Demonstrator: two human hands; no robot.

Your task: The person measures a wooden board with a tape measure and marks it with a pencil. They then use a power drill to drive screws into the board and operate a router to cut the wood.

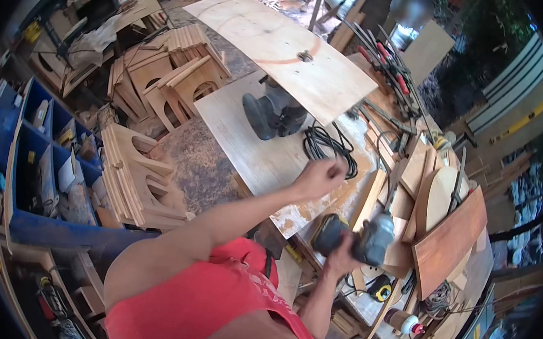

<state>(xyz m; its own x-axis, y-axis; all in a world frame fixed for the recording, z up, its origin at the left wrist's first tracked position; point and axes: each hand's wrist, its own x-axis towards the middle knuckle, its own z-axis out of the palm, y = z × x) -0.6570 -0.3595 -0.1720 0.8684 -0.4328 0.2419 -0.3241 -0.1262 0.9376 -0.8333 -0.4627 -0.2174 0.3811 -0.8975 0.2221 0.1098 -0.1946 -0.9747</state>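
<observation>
left hand: (320, 176) raised over the worktop (247, 148), fingers curling shut; whether it is gripping the black cable (327, 150) lying just beyond it cannot be told.
right hand: (344, 255) clenching around a grey power tool (368, 239), holding it at the near edge of the worktop beside a stack of offcuts.
power tool location: sitting in the right hand, below and right of the left hand, apart from the large panel.
progress: judged as preparation; the tool is lifted but is not touching any workpiece. one plywood panel (293, 50) carrying a drawn red arc is lying tilted over a dark router (273, 112); no cut is showing along that arc.
completed parts: arched wooden pieces are standing in stacks on the floor, left of the worktop.
count, hands: two.
count, handheld power tools: two.
count, arc-marked panels: one.
count, arched-piece stacks: at least two; the exact number cannot be told.
count, cable coils: one.
count, red-handled clamps (391, 67): several, too tangled to number.
</observation>
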